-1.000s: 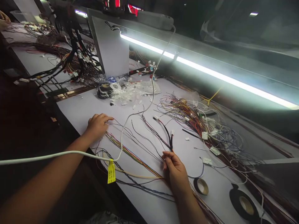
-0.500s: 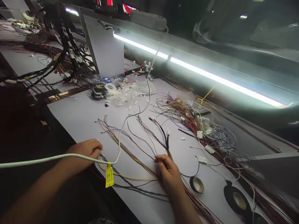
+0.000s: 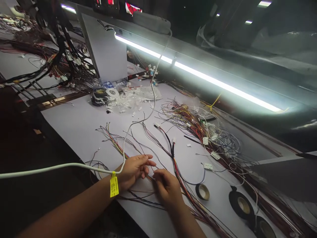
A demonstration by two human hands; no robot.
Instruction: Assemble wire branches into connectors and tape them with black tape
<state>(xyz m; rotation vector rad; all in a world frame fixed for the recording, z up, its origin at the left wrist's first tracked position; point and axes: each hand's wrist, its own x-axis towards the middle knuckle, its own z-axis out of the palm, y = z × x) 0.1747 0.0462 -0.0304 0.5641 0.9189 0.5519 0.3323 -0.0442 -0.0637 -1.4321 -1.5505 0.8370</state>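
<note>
My left hand (image 3: 137, 169) is over the multicoloured wires (image 3: 115, 142), its fingers apart and partly curled, close to the fingertips of my right hand (image 3: 167, 187). Thumb and forefinger of my right hand are pinched on a thin dark wire (image 3: 160, 162); the other fingers are curled out of sight. Beneath both hands, the wire bundle continues toward the lower right. A white cable (image 3: 74, 165) with a yellow tag (image 3: 114, 186) crosses in front of my left wrist. A branch with black sleeving (image 3: 172, 150) and white connectors lies beyond my right hand.
Rolls of black tape (image 3: 202, 191) lie to the right, with larger rolls (image 3: 241, 205) farther over. A tangled wire heap (image 3: 193, 119) stretches along the back under a tube light (image 3: 223, 86). Plastic bags (image 3: 126, 99) sit at the back left of the white tabletop (image 3: 71, 122).
My left hand has moved right, from the table's left edge to beside my right hand, its fingers now apart. My right hand has stayed at the wires. The view has shifted slightly.
</note>
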